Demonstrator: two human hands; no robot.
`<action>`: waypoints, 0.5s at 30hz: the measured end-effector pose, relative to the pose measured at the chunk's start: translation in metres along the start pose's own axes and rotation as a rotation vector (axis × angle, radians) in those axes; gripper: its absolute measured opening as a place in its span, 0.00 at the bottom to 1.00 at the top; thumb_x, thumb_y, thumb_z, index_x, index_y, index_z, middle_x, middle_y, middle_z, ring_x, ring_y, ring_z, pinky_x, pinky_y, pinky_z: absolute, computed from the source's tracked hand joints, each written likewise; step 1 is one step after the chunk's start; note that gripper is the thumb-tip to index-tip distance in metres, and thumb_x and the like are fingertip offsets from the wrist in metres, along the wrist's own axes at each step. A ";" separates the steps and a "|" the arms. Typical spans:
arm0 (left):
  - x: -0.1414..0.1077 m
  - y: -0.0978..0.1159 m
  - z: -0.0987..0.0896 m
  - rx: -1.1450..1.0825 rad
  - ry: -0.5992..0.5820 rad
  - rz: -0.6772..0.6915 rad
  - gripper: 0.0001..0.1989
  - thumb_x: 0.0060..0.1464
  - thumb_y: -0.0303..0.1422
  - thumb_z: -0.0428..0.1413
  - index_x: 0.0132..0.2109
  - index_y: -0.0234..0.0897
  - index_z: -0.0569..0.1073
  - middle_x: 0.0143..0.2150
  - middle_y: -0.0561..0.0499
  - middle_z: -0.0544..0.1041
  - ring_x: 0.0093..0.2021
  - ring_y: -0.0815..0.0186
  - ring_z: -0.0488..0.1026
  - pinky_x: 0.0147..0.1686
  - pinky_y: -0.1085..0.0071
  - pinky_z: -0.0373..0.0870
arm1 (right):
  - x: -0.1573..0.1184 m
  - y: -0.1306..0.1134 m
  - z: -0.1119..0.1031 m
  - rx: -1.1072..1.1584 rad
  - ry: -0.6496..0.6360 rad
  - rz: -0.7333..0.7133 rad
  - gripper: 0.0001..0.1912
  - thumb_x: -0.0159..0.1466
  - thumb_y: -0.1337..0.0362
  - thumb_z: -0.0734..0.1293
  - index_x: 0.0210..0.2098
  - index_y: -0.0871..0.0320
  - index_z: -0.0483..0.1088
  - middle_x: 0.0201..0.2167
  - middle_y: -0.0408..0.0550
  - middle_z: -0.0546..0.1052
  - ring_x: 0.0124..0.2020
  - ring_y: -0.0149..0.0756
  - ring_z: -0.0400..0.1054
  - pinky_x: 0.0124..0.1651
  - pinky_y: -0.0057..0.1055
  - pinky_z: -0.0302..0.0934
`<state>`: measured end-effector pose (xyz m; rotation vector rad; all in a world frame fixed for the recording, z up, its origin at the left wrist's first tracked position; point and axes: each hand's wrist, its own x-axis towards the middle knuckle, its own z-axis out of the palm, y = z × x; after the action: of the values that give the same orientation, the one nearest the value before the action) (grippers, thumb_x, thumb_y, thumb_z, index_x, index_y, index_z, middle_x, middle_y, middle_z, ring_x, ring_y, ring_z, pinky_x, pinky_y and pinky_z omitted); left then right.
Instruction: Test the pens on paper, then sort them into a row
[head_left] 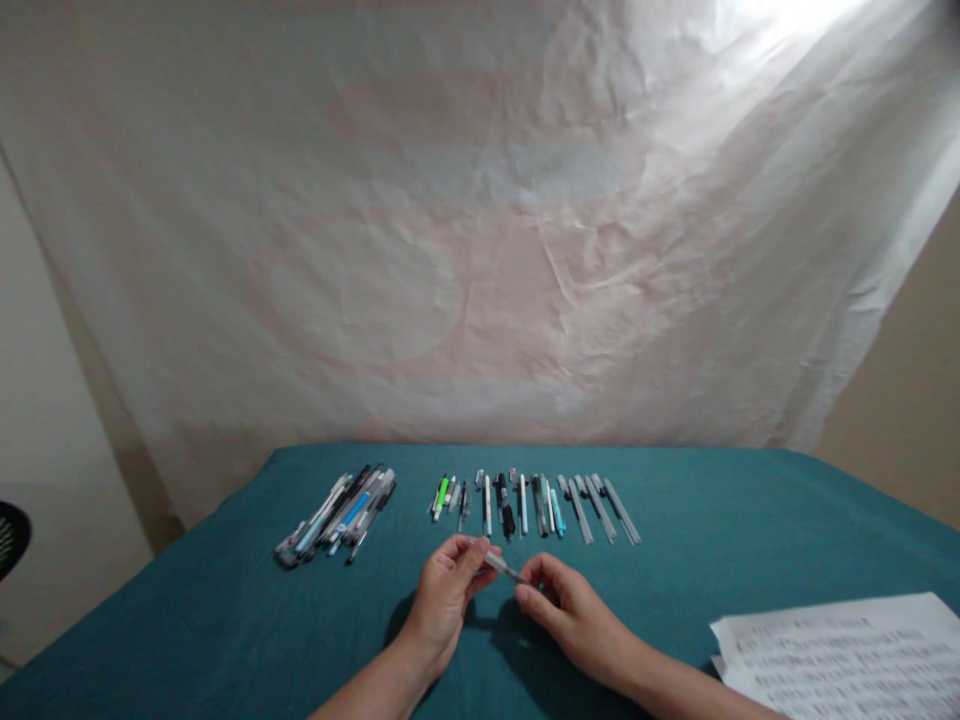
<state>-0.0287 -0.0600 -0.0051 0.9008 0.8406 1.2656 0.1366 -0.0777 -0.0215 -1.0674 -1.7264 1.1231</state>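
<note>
A slim clear-and-grey pen [501,564] is held slantwise over the table, its right end lower. My left hand [448,592] pinches its upper end between thumb and fingers. At the lower, darker end, the thumb and fingertips of my right hand [566,608] are closed on the pen; the very tip is hidden by them. Just beyond my hands lies a spread-out row of pens and pen parts, among them a bright green pen [441,496], a black pen [505,505], a light blue pen [557,514] and clear barrels [600,508].
A heap of pens [345,512] lies on the left of the green-covered table [225,620]. Sheets of paper with writing [847,650] lie at the right front. A pale sheet [480,250] hangs behind the table. A dark round object [11,538] shows at the left edge.
</note>
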 end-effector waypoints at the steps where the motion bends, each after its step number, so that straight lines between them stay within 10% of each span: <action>1: 0.000 0.000 0.000 0.004 -0.007 0.001 0.10 0.44 0.36 0.59 0.28 0.32 0.70 0.29 0.51 0.74 0.31 0.71 0.70 0.37 0.73 0.66 | 0.001 -0.001 -0.001 -0.008 -0.008 -0.005 0.17 0.59 0.51 0.58 0.29 0.60 0.64 0.21 0.40 0.64 0.23 0.27 0.57 0.26 0.22 0.51; 15: -0.002 -0.006 -0.001 0.145 -0.197 -0.037 0.13 0.45 0.35 0.58 0.39 0.33 0.72 0.39 0.44 0.76 0.42 0.63 0.71 0.47 0.66 0.61 | 0.001 -0.002 -0.001 0.040 0.004 0.007 0.18 0.60 0.50 0.56 0.26 0.60 0.61 0.20 0.38 0.58 0.21 0.26 0.52 0.25 0.22 0.49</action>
<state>-0.0272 -0.0622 -0.0105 1.1017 0.7958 1.0739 0.1368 -0.0766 -0.0187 -1.0517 -1.6907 1.1545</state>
